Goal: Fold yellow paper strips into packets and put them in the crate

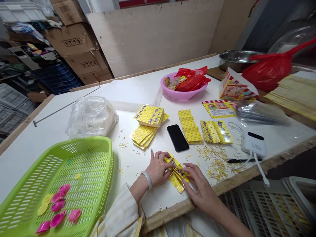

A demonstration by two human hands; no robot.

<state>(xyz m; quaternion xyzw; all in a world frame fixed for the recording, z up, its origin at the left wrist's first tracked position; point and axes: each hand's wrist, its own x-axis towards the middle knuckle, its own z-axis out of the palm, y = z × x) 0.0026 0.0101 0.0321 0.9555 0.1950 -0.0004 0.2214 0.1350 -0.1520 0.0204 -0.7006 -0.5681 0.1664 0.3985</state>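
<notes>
A small yellow printed cardboard box blank (176, 173) lies partly folded on the white table (138, 89) near its front edge. My left hand (158, 168) grips its left side with curled fingers; a pale bangle sits on that wrist. My right hand (197, 184) pinches its right flap. Behind them lie stacks of folded yellow boxes (148, 116), a second stack (143, 135), flat yellow blanks (190, 126) and another pile (216, 131). A black phone (177, 137) lies between the piles.
A green slotted basket (81, 158) with pink and yellow pieces stands at the left. A clear plastic bag (91, 115), a pink bowl (182, 93) with red bags, a white power bank (254, 143), a pen (240, 160) and paper scraps (214, 161) lie around.
</notes>
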